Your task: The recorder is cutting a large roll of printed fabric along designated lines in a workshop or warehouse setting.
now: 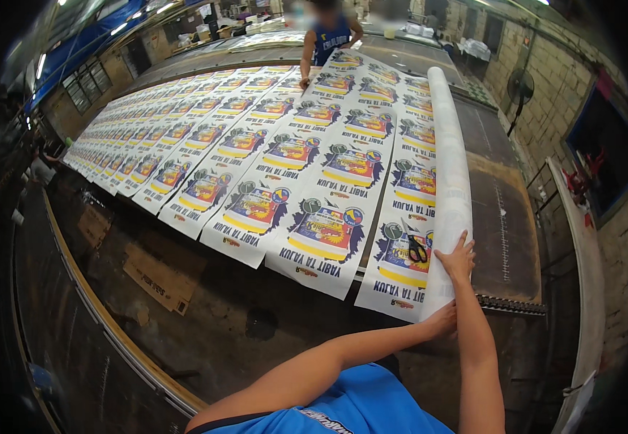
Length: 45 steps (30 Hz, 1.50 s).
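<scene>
White sheeting, printed with repeated yellow, red and blue emblems, lay in long strips across a dark table (505, 206). The white roll (449, 152) stood as a long, narrow cylinder at the right of the printed strips (278, 148), running from the near edge toward the far side and overlapping the rightmost strip.

Hands: the right hand (458, 257) rested over the near part of the roll, fingers spread on its surface, thumb toward the left. The left hand (442, 320) was at the roll's near end; its fingers were partly hidden by the right forearm, so whether they gripped could not be told.

Progress (judged): printing on the visible strips looked complete. Handling of the roll appeared underway; winding or unwinding could not be determined. Many strips lay flat to the left, with dark gaps between several nearer ones, so much material seemed left to deal with if all was to be gathered.

Also noted: black-handled scissors (416, 249) lay on the rightmost strip, left of the roll, in neither hand. A co-worker (332, 40) stood at the far side, one hand near the strips.
</scene>
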{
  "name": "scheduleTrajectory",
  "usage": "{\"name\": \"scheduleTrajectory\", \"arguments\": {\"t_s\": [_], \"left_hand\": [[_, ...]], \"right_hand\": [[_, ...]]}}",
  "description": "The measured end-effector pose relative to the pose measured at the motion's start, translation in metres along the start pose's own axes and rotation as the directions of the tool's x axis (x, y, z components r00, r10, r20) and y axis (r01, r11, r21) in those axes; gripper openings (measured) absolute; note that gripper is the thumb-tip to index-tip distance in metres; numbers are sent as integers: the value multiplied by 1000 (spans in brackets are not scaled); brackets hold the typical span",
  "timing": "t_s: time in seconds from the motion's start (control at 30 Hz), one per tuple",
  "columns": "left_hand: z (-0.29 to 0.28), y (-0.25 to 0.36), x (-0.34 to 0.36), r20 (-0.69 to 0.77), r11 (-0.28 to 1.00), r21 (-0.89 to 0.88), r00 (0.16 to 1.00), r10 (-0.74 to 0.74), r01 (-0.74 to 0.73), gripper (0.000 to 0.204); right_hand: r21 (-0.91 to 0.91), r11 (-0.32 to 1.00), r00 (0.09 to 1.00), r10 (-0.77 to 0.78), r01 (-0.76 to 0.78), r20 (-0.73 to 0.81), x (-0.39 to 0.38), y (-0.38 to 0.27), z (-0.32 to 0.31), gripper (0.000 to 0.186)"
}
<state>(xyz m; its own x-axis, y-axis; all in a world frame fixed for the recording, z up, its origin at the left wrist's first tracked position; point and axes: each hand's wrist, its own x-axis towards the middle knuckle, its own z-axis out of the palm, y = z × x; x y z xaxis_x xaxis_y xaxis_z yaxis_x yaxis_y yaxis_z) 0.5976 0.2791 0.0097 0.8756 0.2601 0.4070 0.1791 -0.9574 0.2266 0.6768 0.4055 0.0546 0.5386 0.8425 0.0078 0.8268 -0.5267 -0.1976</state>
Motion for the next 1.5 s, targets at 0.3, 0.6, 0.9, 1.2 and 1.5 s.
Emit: {"name": "scheduleTrajectory", "arguments": {"t_s": [0.3,0.6,0.9,1.2,1.5], "left_hand": [[78,-23,33,-119,954,286,985,124,-86,57],[5,-39,67,86,708,-705,996,32,38,60],[15,-55,104,-5,375,-925,987,-163,57,46],[33,-75,117,98,109,-987,977,-191,121,42],[50,-66,115,168,-47,-986,959,-229,162,38]], "right_hand": [[-14,1000,999,15,-16,-35,71,-27,1,117],[-69,996,999,46,-48,-28,176,-65,7,115],[-67,997,998,41,-44,-38,296,-99,15,114],[-83,996,996,12,-19,-91,389,-123,29,108],[-90,995,993,-56,47,-108,399,-123,31,98]]}}
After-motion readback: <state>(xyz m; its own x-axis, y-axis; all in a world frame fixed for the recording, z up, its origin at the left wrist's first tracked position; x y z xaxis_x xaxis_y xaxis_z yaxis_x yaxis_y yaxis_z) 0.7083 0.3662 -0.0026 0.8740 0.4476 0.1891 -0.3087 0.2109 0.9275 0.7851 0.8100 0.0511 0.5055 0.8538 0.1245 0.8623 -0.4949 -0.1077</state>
